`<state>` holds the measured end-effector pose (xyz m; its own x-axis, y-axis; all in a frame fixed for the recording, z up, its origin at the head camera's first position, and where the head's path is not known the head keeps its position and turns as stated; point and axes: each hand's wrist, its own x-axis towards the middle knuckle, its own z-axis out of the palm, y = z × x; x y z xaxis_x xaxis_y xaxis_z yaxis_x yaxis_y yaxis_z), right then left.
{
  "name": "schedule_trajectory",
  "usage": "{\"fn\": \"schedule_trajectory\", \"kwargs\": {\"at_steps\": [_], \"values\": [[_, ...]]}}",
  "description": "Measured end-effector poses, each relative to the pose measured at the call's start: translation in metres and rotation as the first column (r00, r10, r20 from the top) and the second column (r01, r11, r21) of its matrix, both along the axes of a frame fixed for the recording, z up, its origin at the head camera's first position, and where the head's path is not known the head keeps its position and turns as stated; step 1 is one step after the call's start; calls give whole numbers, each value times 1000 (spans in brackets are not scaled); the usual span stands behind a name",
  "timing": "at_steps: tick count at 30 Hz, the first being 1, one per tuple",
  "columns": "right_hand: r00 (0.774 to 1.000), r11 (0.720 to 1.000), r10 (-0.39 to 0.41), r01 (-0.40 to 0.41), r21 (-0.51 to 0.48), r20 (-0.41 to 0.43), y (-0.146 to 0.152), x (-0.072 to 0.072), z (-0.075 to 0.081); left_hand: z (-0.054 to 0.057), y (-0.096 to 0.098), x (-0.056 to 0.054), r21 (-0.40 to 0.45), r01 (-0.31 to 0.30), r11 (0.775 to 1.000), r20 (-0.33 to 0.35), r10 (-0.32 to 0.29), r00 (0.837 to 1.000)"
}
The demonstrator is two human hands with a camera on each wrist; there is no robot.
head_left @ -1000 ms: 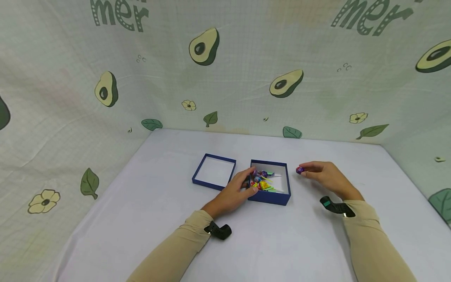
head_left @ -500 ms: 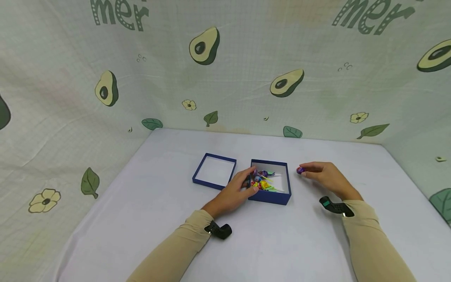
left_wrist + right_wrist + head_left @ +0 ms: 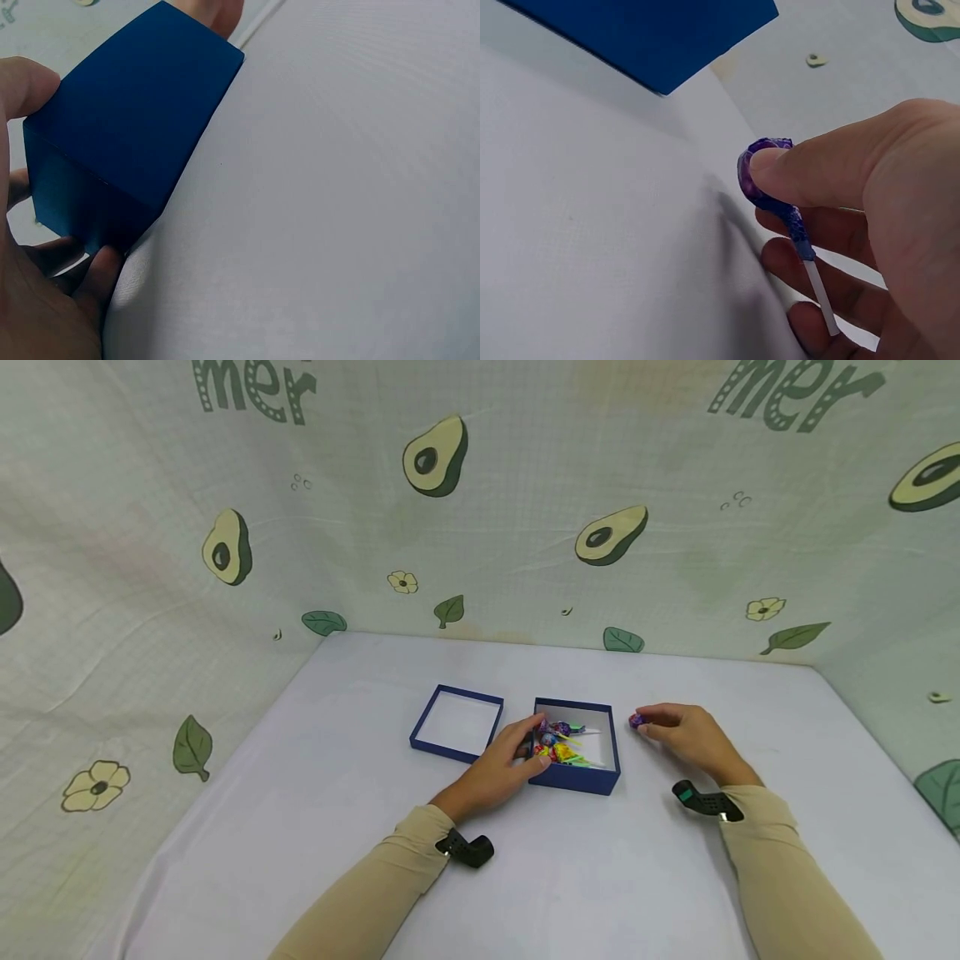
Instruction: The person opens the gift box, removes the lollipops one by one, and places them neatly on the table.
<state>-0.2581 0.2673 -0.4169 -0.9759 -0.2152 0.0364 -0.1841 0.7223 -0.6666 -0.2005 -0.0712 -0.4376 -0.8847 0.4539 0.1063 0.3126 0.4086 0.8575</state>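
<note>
My right hand (image 3: 690, 735) pinches a lollipop (image 3: 748, 174) by its purple-wrapped head, just right of the box. Its white stick (image 3: 822, 297) points back toward the palm in the right wrist view. A dark blue box (image 3: 576, 781) stands uncovered on the table with several wrapped lollipops (image 3: 562, 752) lying inside, their sticks pointing right. My left hand (image 3: 498, 767) holds the box by its left side. The left wrist view has the thumb (image 3: 30, 86) at the top edge and fingertips low on the side wall.
The blue box lid (image 3: 442, 752) lies with its white inside up, left of the box and partly behind the left hand. A white cloth (image 3: 570, 877) covers the table. Behind it hangs a fabric backdrop (image 3: 517, 568) printed with avocados.
The right hand has shifted slightly left, bringing the lollipop a little closer to the box. The left hand, box and lid stay in place.
</note>
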Motion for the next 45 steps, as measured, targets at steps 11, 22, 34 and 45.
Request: {"fn": "schedule_trajectory", "kwargs": {"at_steps": [11, 22, 34, 45], "values": [[998, 999, -21, 23, 32, -54, 0, -3, 0, 0, 2, 0, 6, 8, 1000, -9, -8, 1000], [996, 998, -18, 23, 63, -86, -3, -5, -4, 4, 1, 2, -18, -6, 1000, -13, 6, 1000], [998, 997, -13, 18, 79, -69, -6, -7, -4, 2, 1, 2, -17, -10, 1000, -10, 10, 1000], [997, 993, -9, 18, 119, -82, -5, -8, -7, 0, 1, -1, 12, 7, 1000, -21, -7, 1000]]}}
